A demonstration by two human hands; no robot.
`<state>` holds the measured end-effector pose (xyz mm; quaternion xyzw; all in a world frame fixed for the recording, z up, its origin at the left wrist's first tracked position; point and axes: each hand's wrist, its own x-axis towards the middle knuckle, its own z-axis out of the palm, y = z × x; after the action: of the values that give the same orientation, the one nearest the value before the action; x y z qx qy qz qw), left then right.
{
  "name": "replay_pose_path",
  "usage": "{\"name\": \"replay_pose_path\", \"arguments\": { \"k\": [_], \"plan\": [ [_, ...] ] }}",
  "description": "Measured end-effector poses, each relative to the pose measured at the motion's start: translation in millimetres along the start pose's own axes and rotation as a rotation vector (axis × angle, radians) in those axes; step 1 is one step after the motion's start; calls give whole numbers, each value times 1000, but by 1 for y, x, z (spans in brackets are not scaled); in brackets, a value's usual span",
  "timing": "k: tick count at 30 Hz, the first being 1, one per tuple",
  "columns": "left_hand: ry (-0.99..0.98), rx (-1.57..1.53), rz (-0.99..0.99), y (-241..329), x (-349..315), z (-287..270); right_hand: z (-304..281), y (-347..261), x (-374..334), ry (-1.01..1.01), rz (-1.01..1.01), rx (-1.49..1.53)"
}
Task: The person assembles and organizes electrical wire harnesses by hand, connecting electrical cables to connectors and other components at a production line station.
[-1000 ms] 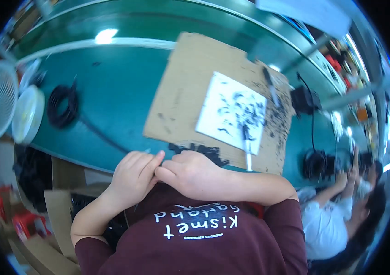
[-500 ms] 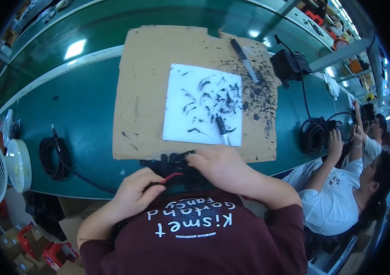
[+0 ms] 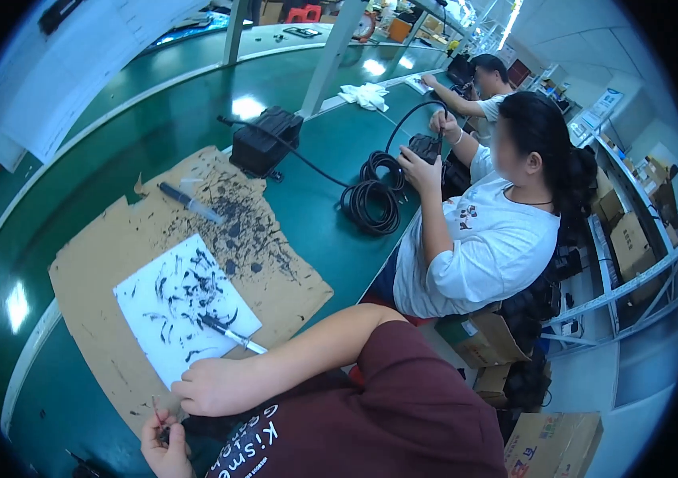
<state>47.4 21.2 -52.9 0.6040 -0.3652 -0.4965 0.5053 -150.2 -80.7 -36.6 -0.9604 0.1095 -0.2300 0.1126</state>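
We are pinching a thin black wire piece (image 3: 160,421) in our left hand (image 3: 165,442) while our right hand (image 3: 213,386), loosely curled and empty, is resting on the cardboard sheet (image 3: 108,255) at the desk (image 3: 315,231) edge, where the piece could easily slip and drop.

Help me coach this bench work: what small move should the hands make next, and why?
Probably the right hand should reach forward for the brush. It rests flat and free at the edge of the white sheet, just short of the brush lying there, while the left hand pinches a small dark piece near the cardboard edge.
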Motion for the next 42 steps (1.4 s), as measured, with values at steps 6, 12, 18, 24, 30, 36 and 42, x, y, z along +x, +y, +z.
{"name": "replay_pose_path", "arguments": {
  "k": [6, 12, 18, 24, 30, 36, 42],
  "plan": [
    [-200, 177, -87, 10, 11, 17, -10, -3, -10, 107, 58, 57],
    [-139, 129, 11, 16, 7, 19, -28, -2, -9, 138, 256, 660],
    [-135, -58, -229, 36, 3, 34, -24, 2, -8, 76, 717, 1340],
    [-262, -231, -221, 45, 9, 43, -41, 0, -17, 235, 1066, 1702],
    [-290, -169, -241, 44, 0, 41, -32, -1, -21, 255, 1056, 1786],
    [-296, -288, -200, 40, -5, 44, -24, -12, -15, 278, 1050, 1796],
    [-260, -295, -208, 37, -3, 42, -21, -8, -21, 134, 1015, 1651]
  ]
}}
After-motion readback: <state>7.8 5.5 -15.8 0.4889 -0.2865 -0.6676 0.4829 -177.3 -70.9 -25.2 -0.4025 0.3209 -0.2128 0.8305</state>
